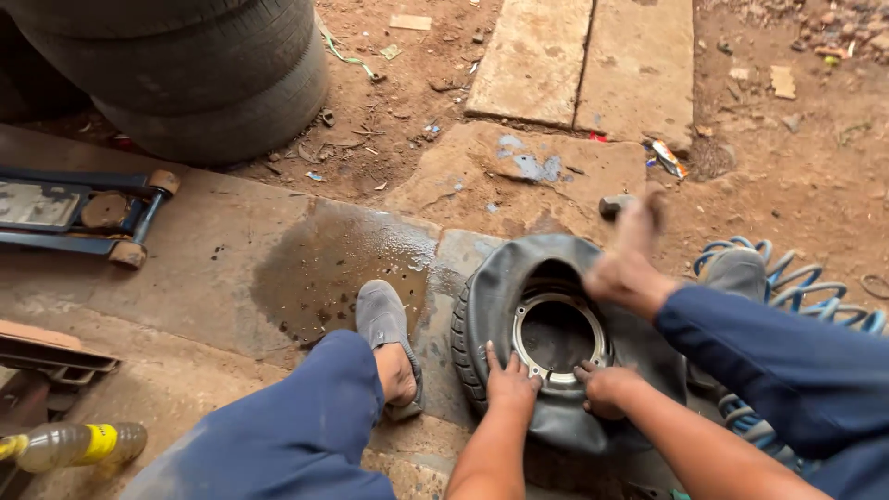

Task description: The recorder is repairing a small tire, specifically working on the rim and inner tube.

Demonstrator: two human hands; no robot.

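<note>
Left hand (512, 381) flat, open on the tube (491, 310); right hand (607, 387) curled at the rim (520, 335), grip unclear. We judge another person's raised hammer (612, 206) could strike them.

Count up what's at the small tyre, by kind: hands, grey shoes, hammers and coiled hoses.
Hands: 3 (left hand, right hand, co-worker's hand)
Grey shoes: 2
Hammer: 1
Coiled blue hose: 1
Total: 7
</note>
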